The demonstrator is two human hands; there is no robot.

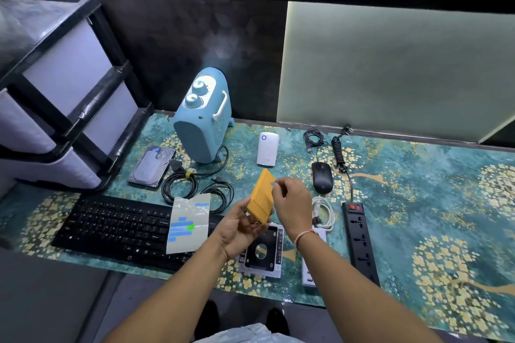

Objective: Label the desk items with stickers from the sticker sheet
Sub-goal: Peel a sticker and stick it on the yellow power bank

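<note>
I have the orange box (260,200) lifted off the desk at the centre of the frame, tilted so its broad ribbed face looks up at me. My left hand (240,227) grasps its lower end, fingers curled round the bottom edge. My right hand (291,203) sits at the box's upper right edge with thumb and forefinger pinched together; whether a sticker is between them is too small to tell, so I treat it as likely, not certain.

The sticker sheet (188,227) lies left of centre, draped over the right end of the black keyboard (122,230), a few blue labels and one green one left on it.

To do this step well, I judge I should keep the left grasp firm and the box steady, lay one edge of the label down first on a flat part of the surface, then smooth along it with a fingertip so it grips. The ribs may hold adhesive poorly, so a plain side would suit better.

Items waiting on the patterned mat (418,175): the blue heater (200,125) at upper centre, the mouse (322,177), and the power strip (361,239) to the right.
</note>
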